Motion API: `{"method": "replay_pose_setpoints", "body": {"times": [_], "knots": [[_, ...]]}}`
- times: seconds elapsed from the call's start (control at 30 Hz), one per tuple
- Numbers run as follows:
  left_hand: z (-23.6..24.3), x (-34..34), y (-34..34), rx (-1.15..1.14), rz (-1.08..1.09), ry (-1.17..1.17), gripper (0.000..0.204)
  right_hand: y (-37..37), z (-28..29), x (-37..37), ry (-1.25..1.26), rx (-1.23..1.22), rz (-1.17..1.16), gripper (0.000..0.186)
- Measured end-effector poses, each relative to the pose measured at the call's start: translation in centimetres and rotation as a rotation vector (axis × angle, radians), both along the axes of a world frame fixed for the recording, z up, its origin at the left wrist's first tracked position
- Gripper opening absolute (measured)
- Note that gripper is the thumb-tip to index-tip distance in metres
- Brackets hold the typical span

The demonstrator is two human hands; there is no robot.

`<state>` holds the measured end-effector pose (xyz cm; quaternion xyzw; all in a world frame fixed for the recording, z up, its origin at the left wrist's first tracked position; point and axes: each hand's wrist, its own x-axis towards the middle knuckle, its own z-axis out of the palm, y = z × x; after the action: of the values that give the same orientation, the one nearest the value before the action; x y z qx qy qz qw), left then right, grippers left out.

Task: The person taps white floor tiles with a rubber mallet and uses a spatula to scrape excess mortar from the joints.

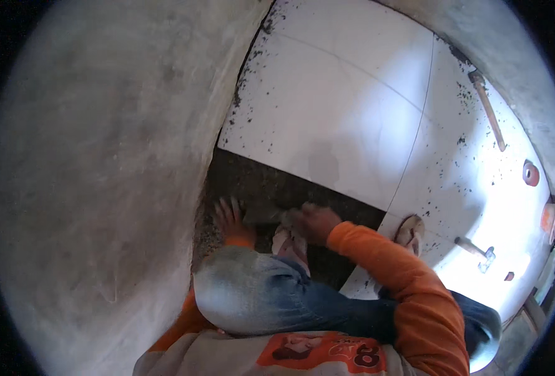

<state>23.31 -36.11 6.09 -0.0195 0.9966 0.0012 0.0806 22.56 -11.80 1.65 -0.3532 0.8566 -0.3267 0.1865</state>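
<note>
My left hand (229,218) is low beside the wall, fingers spread over the dark, rough bed (252,172) of mortar or soil. No object shows in it. My right hand (315,222) is closed, just above my sandalled foot (290,243). A flat greyish blade, seemingly a trowel (264,214), extends from it toward my left hand; it is blurred and its handle is hidden by my fingers. Beyond both hands, a large white floor tile (315,106) ends at the bare strip.
A grey plastered wall (102,156) rises close on the left. On the tiles at right lie a long-handled hammer (492,116), a short hammer (475,249) and a reddish ring-shaped object (530,173). Dark crumbs (462,141) dot the tiles. My other sandalled foot (410,232) stands on a tile.
</note>
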Motion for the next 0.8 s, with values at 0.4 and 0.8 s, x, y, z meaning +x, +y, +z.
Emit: {"method": "replay_pose_setpoints", "body": {"times": [0.4, 0.8], "knots": [[29.5, -4.6, -7.0, -0.591, -0.218, 0.690, 0.060, 5.2, -0.9, -35.9, 0.374, 0.180, -0.682, 0.058], [26.7, -8.8, -7.9, -0.683, -0.145, 0.584, 0.055, 0.9, -3.0, -57.3, 0.483, 0.420, -0.510, 0.057]]}}
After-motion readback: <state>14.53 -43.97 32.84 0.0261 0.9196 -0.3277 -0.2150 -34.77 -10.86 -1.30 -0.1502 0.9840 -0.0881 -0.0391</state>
